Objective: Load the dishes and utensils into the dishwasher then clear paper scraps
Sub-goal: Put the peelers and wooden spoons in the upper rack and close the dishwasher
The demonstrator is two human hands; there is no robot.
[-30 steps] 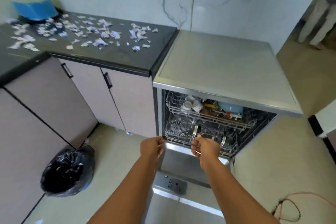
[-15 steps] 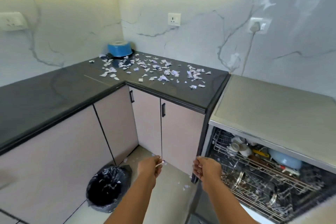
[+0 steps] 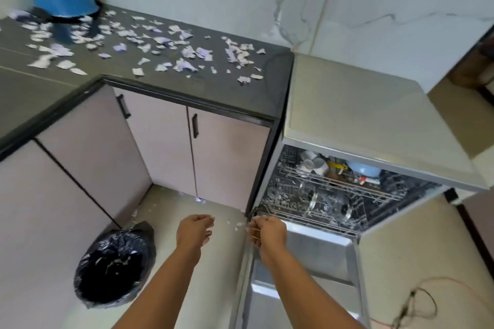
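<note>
Left hand (image 3: 194, 231): out in front above the floor (image 3: 171, 211), at 9 o'clock of the right hand. The fingers curl down loosely, and I cannot tell whether its grip has a scrap in it.
Right hand (image 3: 268, 232): at the near left corner of the open door (image 3: 320, 251), fingers curled. Its grip is likewise unclear, with nothing plainly held.
Dishwasher (image 3: 374, 120): at 2 o'clock of the hands, door dropped open, both racks in view.
Dishes: white cups (image 3: 312, 164) and a blue bowl (image 3: 363, 169) sit in the upper rack (image 3: 347, 187). The lower rack (image 3: 315, 205) holds metal pieces too small to name.
Scraps (image 3: 187, 53): strewn across the dark counter (image 3: 240, 99) at 11 o'clock, thickest toward the blue tub (image 3: 61, 0) in the far corner. A few floor scraps (image 3: 238, 226) lie between the hands and by the cabinet (image 3: 230, 163) foot.
Bin (image 3: 115, 262): black-lined, on the floor at 8 o'clock of the left hand, with some paper already inside.
Step in hand: loading looks done, since no dishes show on the counter. The hands seem to be between the dishwasher and the scrap clearing.
Progress: roughly halfway, with most of the paper not yet cleared.
Next move: probably lift the door shut by its front edge. Then reach up to 11 o'clock, sweep the scraps to the counter's edge into a cupped palm, and carry them down to the bin.
Risk: light paper scatters easily, so a fast sweep would likely send more to the floor.
Also there: a cable (image 3: 417, 302) on the floor at 4 o'clock.
</note>
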